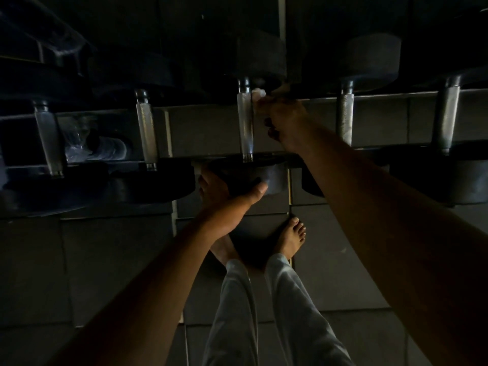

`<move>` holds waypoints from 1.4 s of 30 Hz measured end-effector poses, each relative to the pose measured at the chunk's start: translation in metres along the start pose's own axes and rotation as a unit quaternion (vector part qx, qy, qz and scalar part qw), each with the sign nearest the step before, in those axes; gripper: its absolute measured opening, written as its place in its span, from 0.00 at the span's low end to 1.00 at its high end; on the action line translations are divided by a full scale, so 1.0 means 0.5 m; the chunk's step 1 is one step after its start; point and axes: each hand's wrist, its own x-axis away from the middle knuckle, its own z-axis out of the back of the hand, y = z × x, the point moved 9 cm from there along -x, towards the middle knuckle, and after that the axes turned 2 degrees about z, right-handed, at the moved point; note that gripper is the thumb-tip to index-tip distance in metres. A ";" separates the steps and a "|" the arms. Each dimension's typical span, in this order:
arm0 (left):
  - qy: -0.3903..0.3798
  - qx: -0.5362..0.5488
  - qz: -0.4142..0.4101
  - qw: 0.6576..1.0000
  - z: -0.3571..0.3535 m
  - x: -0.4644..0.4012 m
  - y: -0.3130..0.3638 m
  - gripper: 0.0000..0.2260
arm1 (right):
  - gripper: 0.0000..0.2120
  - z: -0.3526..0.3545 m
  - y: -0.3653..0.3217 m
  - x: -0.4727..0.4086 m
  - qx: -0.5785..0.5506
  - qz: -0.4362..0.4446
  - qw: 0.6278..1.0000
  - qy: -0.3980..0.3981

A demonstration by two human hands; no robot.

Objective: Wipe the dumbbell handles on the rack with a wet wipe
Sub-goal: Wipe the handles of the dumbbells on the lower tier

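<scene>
Five dumbbell handles show in the head view, lying side by side across the rack (369, 97), each running away from the person between dark round weight heads. The light is very dim, so fine detail is lost.

At the middle handle (245, 122), the right hand (284, 120) is curled around a small white wad, the wet wipe (258, 93), and holds it against the far end of the bar, just beside the collar. The left hand (227, 191) cups the near weight head (253, 175) of the same dumbbell, thumb laid across its face and fingers wrapped round the left edge, apparently steadying it.

As a judgement of progress: the wipe sits at one end of the middle bar, so that handle looks to be in the course of being wiped, with most of its knurled length toward the person not under the cloth now. Whether the two handles to the left (146, 128) (48, 138) or the two to the right (345, 114) (446, 112) are already clean cannot be told; none shows a clear wet sheen in this darkness, though the fourth bar carries a pale patch low down that may be moisture or wear. At best, the job seems roughly mid-way.

Below, the person's bare feet (290, 236) stand on the tiled floor (105, 260).
</scene>
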 end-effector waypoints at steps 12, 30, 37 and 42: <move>0.006 0.001 -0.005 1.000 0.006 -0.001 0.003 0.62 | 0.10 0.011 0.054 0.035 0.145 0.006 0.982 -0.119; 0.012 -0.005 -0.009 1.000 0.007 0.013 0.019 0.62 | 0.12 -0.055 -0.171 0.146 0.464 0.463 0.754 0.046; 0.005 0.038 -0.012 0.999 0.004 0.000 0.005 0.63 | 0.17 -0.119 -0.178 0.108 0.645 0.415 0.641 0.021; -0.003 0.085 -0.015 0.996 0.009 -0.003 -0.006 0.65 | 0.11 -0.141 -0.172 0.103 0.683 0.424 0.595 0.003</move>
